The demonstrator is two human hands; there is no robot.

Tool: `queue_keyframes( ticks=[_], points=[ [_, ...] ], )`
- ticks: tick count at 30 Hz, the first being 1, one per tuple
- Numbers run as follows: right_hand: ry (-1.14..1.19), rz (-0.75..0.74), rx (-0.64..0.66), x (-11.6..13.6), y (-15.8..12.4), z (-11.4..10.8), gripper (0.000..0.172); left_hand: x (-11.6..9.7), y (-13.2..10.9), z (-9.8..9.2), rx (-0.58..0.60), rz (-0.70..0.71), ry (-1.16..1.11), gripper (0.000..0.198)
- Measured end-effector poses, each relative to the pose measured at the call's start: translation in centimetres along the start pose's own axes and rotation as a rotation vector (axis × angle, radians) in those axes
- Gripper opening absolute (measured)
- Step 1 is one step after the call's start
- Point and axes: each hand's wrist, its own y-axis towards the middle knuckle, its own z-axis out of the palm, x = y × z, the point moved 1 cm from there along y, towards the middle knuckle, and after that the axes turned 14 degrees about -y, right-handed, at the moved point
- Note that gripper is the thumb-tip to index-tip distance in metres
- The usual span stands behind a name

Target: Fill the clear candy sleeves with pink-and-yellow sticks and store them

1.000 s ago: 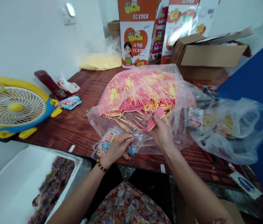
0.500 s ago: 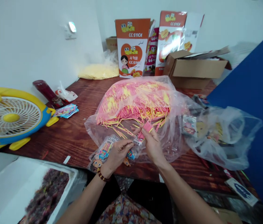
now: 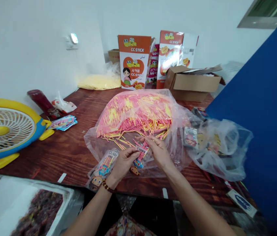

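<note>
My left hand [image 3: 125,162] pinches a small printed cartoon packet [image 3: 139,155] by its open top edge, just above the wooden table [image 3: 62,154]. My right hand [image 3: 158,151] is closed on a small bundle of pink sticks [image 3: 146,143], whose ends sit at the packet's mouth. More printed packets [image 3: 101,168] lie flat under my left wrist. Just behind both hands an open clear plastic bag holds a big heap of pink and yellow sticks [image 3: 136,113], with several loose sticks spilled at its mouth.
A yellow and blue fan [image 3: 3,129] stands at the left, a dark red bottle [image 3: 41,103] behind it. Orange stick boxes [image 3: 133,62] and a cardboard box [image 3: 192,82] line the back. A clear bag of packets [image 3: 214,144] lies right, beside a blue panel [image 3: 266,124]. A white bin [image 3: 23,209] sits below left.
My right hand brought the pink stick bundle down from the heap to the packet. My left hand lifted the packet's top to meet it. The camera tilted up.
</note>
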Motion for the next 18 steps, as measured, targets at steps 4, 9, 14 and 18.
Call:
queue_keyframes(
  ticks=[4, 9, 14, 18],
  points=[
    [-0.059, 0.018, 0.017, 1.0, 0.2, -0.5, 0.025, -0.1, 0.2, 0.2, 0.022, 0.016, -0.027, 0.023],
    [0.093, 0.035, 0.006, 1.9, 0.4, -0.1, 0.022, -0.2, 0.4, 0.3, 0.005, 0.036, -0.056, 0.024],
    [0.078, 0.000, -0.009, 3.3, 0.8, 0.4, 0.019, -0.9, 0.3, 0.5, -0.022, 0.034, -0.110, 0.026],
    [0.025, -0.043, 0.042, 4.3, 1.3, 0.8, 0.018, -1.2, 0.2, 0.5, -0.034, 0.050, -0.179, 0.025]
  ],
)
